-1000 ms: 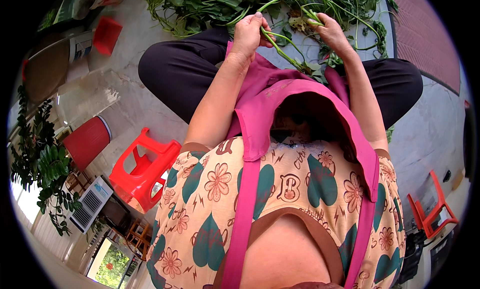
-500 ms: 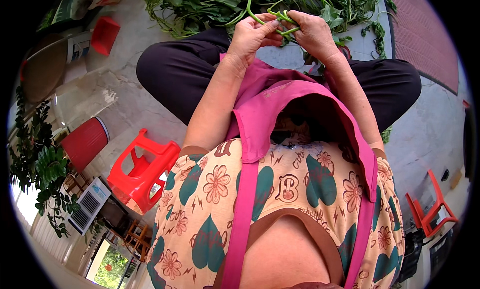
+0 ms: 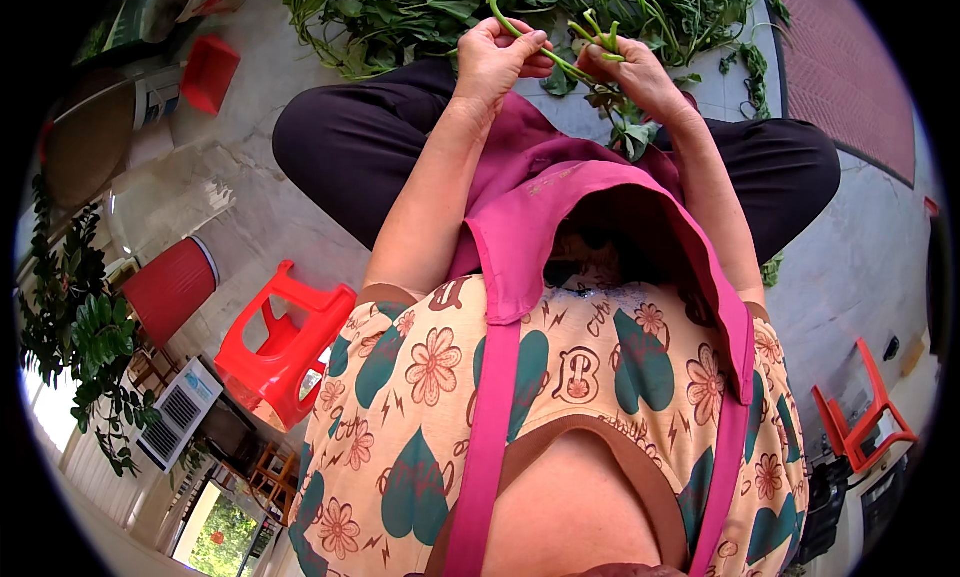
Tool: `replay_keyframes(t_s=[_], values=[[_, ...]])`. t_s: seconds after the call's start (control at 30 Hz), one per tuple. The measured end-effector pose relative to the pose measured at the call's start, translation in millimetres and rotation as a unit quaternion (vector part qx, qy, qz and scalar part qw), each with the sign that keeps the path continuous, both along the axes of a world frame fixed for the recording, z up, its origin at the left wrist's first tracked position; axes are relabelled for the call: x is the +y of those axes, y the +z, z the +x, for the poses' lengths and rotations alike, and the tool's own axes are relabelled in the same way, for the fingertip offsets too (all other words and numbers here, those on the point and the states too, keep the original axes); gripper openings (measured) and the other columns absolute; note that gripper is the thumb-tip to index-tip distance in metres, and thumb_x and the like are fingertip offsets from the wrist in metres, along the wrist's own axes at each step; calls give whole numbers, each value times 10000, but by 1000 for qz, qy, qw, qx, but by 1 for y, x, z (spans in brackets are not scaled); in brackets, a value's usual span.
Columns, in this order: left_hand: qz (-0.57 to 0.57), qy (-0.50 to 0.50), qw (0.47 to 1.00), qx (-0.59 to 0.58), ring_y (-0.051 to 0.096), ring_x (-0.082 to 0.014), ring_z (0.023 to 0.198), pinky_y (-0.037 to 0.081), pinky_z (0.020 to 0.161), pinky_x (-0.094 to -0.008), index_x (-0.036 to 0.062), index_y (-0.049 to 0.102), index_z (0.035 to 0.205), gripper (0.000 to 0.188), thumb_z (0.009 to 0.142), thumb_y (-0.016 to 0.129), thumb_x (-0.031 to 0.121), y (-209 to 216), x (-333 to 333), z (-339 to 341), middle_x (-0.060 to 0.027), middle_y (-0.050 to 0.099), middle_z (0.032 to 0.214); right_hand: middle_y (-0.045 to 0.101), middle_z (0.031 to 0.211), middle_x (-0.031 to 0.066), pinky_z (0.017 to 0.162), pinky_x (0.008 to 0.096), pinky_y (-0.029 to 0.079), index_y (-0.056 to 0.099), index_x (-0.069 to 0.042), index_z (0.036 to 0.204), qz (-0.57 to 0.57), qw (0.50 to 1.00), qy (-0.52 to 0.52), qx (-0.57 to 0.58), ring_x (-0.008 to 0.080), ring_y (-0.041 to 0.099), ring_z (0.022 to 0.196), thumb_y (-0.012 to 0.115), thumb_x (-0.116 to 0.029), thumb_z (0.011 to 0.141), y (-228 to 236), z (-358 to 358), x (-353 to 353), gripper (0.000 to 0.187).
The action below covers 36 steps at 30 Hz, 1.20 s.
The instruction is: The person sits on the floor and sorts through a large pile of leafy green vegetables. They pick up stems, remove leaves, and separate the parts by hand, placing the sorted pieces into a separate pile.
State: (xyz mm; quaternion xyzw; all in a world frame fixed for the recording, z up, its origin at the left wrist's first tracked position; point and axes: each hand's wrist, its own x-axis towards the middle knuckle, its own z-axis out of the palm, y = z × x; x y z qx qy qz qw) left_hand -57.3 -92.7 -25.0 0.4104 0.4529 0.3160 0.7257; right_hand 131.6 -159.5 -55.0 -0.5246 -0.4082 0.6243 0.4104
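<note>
Floor point(image 3: 250, 182): grey, veined. Leafy vines point(image 3: 400, 22) heaped across far side, stems tangled; strand point(image 3: 757, 89) trailing at heap's right, just beside mat point(image 3: 850, 87). Mat reddish, patterned, far right corner. Left side: red stool point(image 3: 258, 375); red tub point(image 3: 210, 74) toward far left corner. Green leaf scrap point(image 3: 772, 269) right side, nearer than heap.

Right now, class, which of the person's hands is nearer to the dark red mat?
Right. The right hand holds green stems left of the dark red mat; the left hand, holding a long stem, is farther left.
</note>
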Motion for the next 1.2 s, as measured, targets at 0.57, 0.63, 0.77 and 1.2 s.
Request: replay_keyframes(t_s=[0.57, 0.63, 0.77, 1.2], values=[[13, 12, 1000, -8, 612, -112, 628, 519, 538, -221, 51, 567, 851, 107, 795, 658, 47, 1, -8, -2, -69, 650, 809, 525, 572, 35, 383, 245, 364, 581, -20, 791, -44, 998, 42, 2, 86, 436, 390, 478, -201, 837, 21, -37, -6, 213], [-1, 27, 999, -28, 623, -131, 650, 540, 571, -245, 46, 569, 844, 85, 812, 644, 72, -2, -12, 2, -92, 653, 833, 520, 570, 39, 396, 252, 359, 577, -46, 763, -3, 994, -30, -101, 92, 434, 408, 499, -218, 805, 7, -38, -7, 194], [-56, 81, 987, -123, 642, -191, 714, 562, 646, -305, 21, 561, 857, 174, 882, 566, 193, 1, -19, 15, -153, 642, 893, 455, 536, 5, 369, 281, 323, 537, -59, 702, -57, 981, -172, 65, 98, 384, 384, 503, -210, 794, -3, -37, -3, 180], [38, 153, 984, -88, 641, -225, 672, 576, 619, -342, 7, 510, 855, 258, 913, 507, 258, 23, -13, 29, -172, 634, 866, 458, 584, -13, 335, 222, 272, 515, -82, 808, 254, 834, -397, 286, 71, 343, 402, 509, -178, 854, 132, 164, -73, 106]])
